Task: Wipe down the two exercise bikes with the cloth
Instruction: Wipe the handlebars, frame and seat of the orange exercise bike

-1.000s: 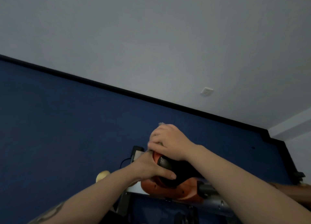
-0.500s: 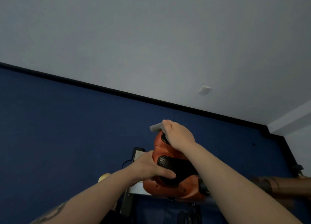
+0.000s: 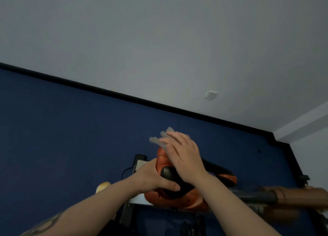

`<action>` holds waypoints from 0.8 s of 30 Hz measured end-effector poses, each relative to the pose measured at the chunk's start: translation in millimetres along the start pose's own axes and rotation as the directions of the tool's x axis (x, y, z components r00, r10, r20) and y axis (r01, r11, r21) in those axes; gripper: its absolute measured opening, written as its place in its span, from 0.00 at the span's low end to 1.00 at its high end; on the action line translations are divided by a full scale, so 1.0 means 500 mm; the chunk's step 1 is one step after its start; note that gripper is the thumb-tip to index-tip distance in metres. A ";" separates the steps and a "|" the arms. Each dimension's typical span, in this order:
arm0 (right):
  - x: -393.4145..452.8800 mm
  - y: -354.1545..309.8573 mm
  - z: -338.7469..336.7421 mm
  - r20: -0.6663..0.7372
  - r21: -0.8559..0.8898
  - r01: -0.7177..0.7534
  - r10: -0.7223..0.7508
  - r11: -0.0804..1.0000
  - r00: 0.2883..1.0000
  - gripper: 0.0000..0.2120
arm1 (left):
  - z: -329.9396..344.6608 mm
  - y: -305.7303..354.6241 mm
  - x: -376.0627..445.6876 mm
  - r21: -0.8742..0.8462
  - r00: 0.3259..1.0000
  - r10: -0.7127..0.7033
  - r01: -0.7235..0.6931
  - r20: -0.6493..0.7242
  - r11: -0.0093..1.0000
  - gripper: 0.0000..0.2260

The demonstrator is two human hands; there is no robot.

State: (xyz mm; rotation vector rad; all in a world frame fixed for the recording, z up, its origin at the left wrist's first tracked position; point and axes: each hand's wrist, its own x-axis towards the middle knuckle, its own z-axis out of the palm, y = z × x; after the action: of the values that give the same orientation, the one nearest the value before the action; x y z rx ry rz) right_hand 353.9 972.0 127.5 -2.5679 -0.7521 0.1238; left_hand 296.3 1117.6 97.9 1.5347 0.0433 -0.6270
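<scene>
Head view, single frame. Camera tilted up: blue wall [image 3: 62, 138] with a black trim strip [image 3: 124, 98] fills the lower left, pale ceiling [image 3: 159, 31] above.

Orange and black bike seat [image 3: 177, 196] sits low in frame, about 6 o'clock from centre. It is part of an exercise bike; the rest of the bike is mostly out of frame.

Left hand [image 3: 152, 180] grips the seat's left side, at 9 o'clock of the seat. Thumb curled over the black perforated pad, fingers wrapped behind the orange edge, so clamped on the seat.

Right hand [image 3: 184, 156] lies over the seat's top end, at 12 o'clock of the seat. Fingers straight and slightly spread, pressing a grey cloth [image 3: 162, 138] onto the orange nose. Cloth is motion-blurred; its edge sticks out past the fingertips toward 10 o'clock.

White wall socket [image 3: 211, 94] on the ceiling-coloured wall at 1 o'clock of the hands. Blurred brown and grey bar [image 3: 284, 196] at 3 o'clock of the seat; cannot tell what it is.
</scene>
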 end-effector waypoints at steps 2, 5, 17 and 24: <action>0.051 -0.013 -0.002 0.129 -0.084 0.086 -0.075 0.993 0.989 0.18 | 0.000 -0.004 0.001 0.019 1.000 -0.001 0.002 -0.024 1.000 0.28; 0.110 -0.022 -0.004 0.313 -0.165 0.122 -0.065 0.979 0.948 0.25 | -0.003 -0.009 0.003 0.024 1.000 -0.001 0.001 -0.012 1.000 0.27; 0.042 0.015 -0.010 0.086 0.124 -0.349 0.341 0.929 0.936 0.21 | 0.008 -0.013 -0.008 0.109 0.987 -0.009 0.027 -0.160 0.994 0.40; -0.028 -0.001 0.006 -0.020 -0.073 -0.105 0.103 0.992 0.994 0.20 | 0.009 -0.006 -0.003 0.081 0.995 0.032 -0.024 -0.099 0.996 0.39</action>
State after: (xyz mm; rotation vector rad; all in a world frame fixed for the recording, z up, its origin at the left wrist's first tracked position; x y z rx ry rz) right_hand 341.3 966.2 124.3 -2.6752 -0.6277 0.1099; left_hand 292.3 1114.1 96.0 1.6403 0.0739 -0.5340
